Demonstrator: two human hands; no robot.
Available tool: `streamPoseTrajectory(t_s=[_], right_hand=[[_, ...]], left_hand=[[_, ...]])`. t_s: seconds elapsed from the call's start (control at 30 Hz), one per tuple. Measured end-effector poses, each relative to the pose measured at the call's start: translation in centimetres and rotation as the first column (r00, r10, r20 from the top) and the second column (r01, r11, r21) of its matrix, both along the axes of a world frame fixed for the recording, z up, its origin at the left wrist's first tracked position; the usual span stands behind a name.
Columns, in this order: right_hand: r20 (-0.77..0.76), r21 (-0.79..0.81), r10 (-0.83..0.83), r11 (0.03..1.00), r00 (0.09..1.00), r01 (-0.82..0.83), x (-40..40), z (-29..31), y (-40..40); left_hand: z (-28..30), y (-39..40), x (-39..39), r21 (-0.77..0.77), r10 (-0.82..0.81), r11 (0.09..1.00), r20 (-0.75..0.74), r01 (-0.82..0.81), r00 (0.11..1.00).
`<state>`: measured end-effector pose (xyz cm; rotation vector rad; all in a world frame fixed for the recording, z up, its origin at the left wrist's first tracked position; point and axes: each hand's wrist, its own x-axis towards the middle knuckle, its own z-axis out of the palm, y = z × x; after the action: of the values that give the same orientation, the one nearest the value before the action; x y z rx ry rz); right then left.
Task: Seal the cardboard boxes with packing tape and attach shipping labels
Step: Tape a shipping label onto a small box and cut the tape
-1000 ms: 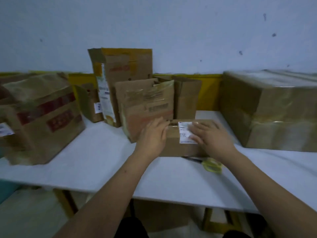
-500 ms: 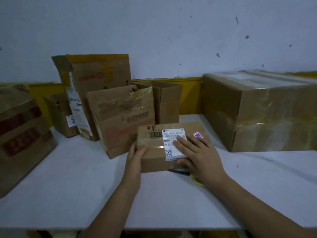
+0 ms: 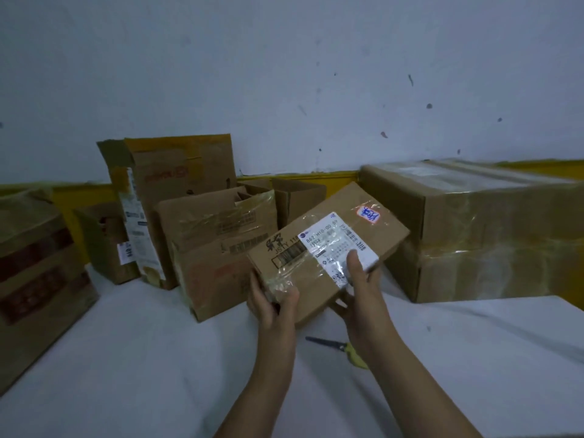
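- Pale blue wall (image 3: 284, 74) behind, yellow band along its foot; white counter (image 3: 142, 358) below, crowded with cardboard.
- Small box (image 3: 319, 273) lifted clear of the counter, tilted, far corner raised toward the wall.
- Left hand (image 3: 271, 306) gripping the near-left corner, thumb on top, fingers curled under.
- Right hand (image 3: 360, 289) holding the near edge, thumb pressed onto the white label (image 3: 341, 245), fingers underneath and mostly hidden.
- Label lying flat on the box's top face, glossy tape (image 3: 290, 267) running across it and over the printed barcode; small red-and-blue sticker (image 3: 369, 214) near the far corner.
- Scissors (image 3: 335, 346) flat on the counter just below the box, yellow handle partly hidden by the right forearm.
- Large box (image 3: 474, 229) at right, wrapped in tape, looking sealed.
- Behind the small box: a mid-size box (image 3: 218, 248) and a tall box (image 3: 177, 184), flaps standing open.
- Another box (image 3: 38, 279) at far left with red printing, closed state hard to judge.
- Judgement: small box apparently taped and labelled, likely ready to set aside; open boxes behind probably awaiting sealing and labels. Tape roll not visible.
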<state>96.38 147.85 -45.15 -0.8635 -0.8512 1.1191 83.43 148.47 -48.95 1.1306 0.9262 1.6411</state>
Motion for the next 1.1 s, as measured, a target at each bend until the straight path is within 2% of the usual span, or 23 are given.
streamPoseTrajectory(t_s=[0.03,0.13,0.2,0.23,0.3,0.37,0.4,0.5,0.63,0.73,0.87,0.97,1.03,1.1], right_hand=[[-0.02,0.036,-0.012,0.999,1.0,0.012,0.2,0.5,0.5],[0.05,0.102,0.001,0.995,0.999,-0.006,1.4,1.8,1.3],[0.149,0.148,0.057,0.986,0.987,-0.08,2.4,2.2,1.0],[0.207,0.147,0.089,0.982,0.974,-0.12,2.9,2.3,0.8],[0.286,0.117,0.164,0.972,0.944,-0.204,3.4,2.4,0.3],[0.335,0.097,0.209,0.962,0.919,-0.254,3.5,2.4,-0.3],[0.343,0.098,0.22,0.959,0.913,-0.268,3.4,2.4,-0.6],[0.288,0.087,0.214,0.965,0.933,-0.248,3.3,2.4,-1.4],[0.267,0.071,0.212,0.969,0.94,-0.239,3.6,3.0,-2.2],[0.256,0.069,0.175,0.978,0.951,-0.199,4.6,3.7,-3.5],[0.217,0.17,0.006,0.984,0.976,-0.044,7.8,5.1,-7.0],[0.082,0.243,-0.276,0.937,0.958,0.249,11.6,5.8,-9.5],[-0.037,0.147,-0.444,0.884,0.895,0.444,14.3,5.2,-10.1],[-0.076,-0.031,-0.56,0.829,0.825,0.559,16.3,3.8,-10.6]], left_hand=[[0.3,-0.4,-0.1,0.013,-0.011,1.0,-0.037,0.011,0.999],[2.2,-0.5,-2.2,0.03,0.006,1.0,-0.1,-0.003,0.995],[4.4,-0.2,-4.0,0.091,0.075,0.994,-0.234,-0.055,0.969],[5.6,0.1,-4.7,0.121,0.069,0.992,-0.322,-0.031,0.944],[7.9,0.3,-4.9,0.073,-0.084,0.989,-0.429,0.128,0.9],[9.3,0.0,-4.0,-0.023,-0.293,0.949,-0.436,0.315,0.851],[9.5,0.1,-3.6,-0.041,-0.332,0.936,-0.428,0.349,0.84],[9.1,-0.1,-2.5,-0.044,-0.297,0.951,-0.415,0.307,0.86],[8.5,-0.6,-1.1,-0.058,-0.291,0.957,-0.237,0.286,0.927],[8.5,-1.3,0.1,-0.06,-0.327,0.945,-0.219,0.321,0.919],[9.4,-2.1,1.8,-0.099,-0.482,0.876,-0.248,0.472,0.841],[9.5,-2.8,4.9,-0.144,-0.554,0.83,-0.327,0.539,0.766],[9.6,-3.6,8.1,-0.176,-0.579,0.814,-0.325,0.553,0.748],[9.1,-4.6,12.0,-0.254,-0.634,0.774,-0.293,0.58,0.716]])
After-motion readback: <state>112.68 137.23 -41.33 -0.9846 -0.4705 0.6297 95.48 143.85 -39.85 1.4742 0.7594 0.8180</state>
